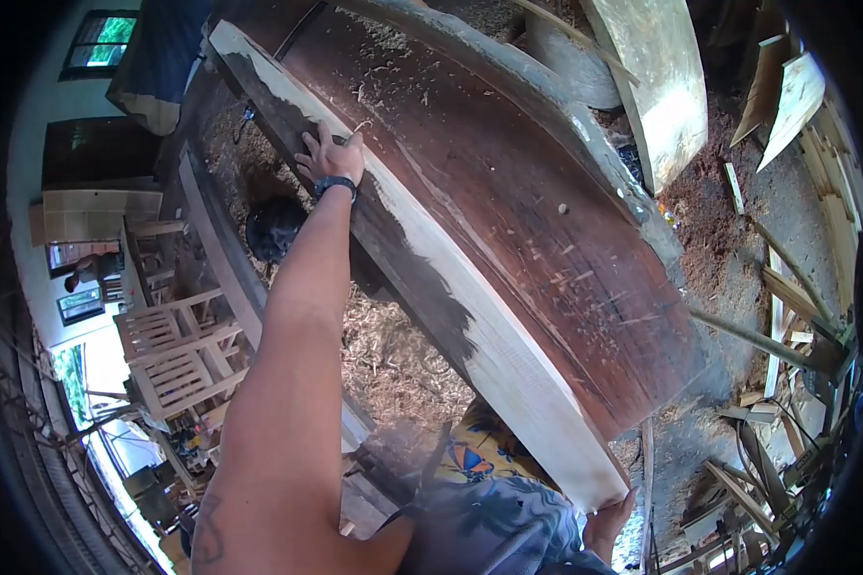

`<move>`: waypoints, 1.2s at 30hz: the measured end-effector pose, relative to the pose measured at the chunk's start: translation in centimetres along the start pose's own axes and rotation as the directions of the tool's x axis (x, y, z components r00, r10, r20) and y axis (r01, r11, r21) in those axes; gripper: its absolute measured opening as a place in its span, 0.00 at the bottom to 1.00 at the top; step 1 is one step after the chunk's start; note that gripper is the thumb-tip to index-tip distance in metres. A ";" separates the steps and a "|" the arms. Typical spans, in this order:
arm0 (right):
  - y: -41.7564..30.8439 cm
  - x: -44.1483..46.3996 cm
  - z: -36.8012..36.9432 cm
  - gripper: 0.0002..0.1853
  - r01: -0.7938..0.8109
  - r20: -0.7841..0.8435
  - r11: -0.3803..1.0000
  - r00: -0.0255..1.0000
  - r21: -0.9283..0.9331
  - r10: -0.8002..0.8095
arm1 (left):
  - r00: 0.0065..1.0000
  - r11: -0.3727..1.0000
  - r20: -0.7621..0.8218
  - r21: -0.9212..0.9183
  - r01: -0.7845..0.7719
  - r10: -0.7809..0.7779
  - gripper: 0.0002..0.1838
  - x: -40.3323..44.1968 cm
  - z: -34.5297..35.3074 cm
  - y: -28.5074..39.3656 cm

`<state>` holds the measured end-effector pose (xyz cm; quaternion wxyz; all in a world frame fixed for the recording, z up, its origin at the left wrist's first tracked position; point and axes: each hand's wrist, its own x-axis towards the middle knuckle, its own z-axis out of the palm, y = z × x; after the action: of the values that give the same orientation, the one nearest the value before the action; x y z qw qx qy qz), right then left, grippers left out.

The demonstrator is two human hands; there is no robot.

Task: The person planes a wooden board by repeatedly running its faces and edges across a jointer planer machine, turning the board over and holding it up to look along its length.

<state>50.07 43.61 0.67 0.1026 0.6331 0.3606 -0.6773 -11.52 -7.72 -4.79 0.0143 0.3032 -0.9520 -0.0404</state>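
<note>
One long plank (510,364), bare and pale along one strip, dark grey-brown along the other with a ragged border between, runs alongside a reddish-brown slab (508,182) flecked with wood shavings (585,302). The left hand (334,158) lies across it, fingers spread; the right hand (604,527) touches its near end, but I cannot tell its grip.

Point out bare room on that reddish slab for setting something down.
Barest is the middle of the reddish slab, between the half-pale board and the rough grey edge; one small round lump shows there. Wood shavings clutter its upper end, and wood chips its lower part. Loose timber crowds the picture's right side.
</note>
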 end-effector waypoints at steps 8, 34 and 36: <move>-0.5 -2.3 6.2 0.43 -0.087 -0.058 0.991 0.995 -0.104 0.081 | 0.999 1.000 -0.029 -0.011 -0.023 0.023 0.47 6.9 0.1 -1.2; -2.6 -3.2 14.7 0.23 -0.037 0.127 0.903 0.987 -0.429 0.101 | 0.964 0.963 -0.055 -0.067 -0.262 0.259 0.53 -5.1 0.6 -2.1; -3.0 -3.3 14.8 0.23 -0.006 0.130 0.883 0.989 -0.469 0.076 | 0.963 0.963 -0.047 -0.043 -0.266 0.264 0.51 -7.3 0.7 -1.7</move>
<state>37.28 35.59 3.96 0.2922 0.5465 0.4913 -0.6120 -4.61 -4.83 -5.69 0.0463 0.1734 -0.9822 -0.0552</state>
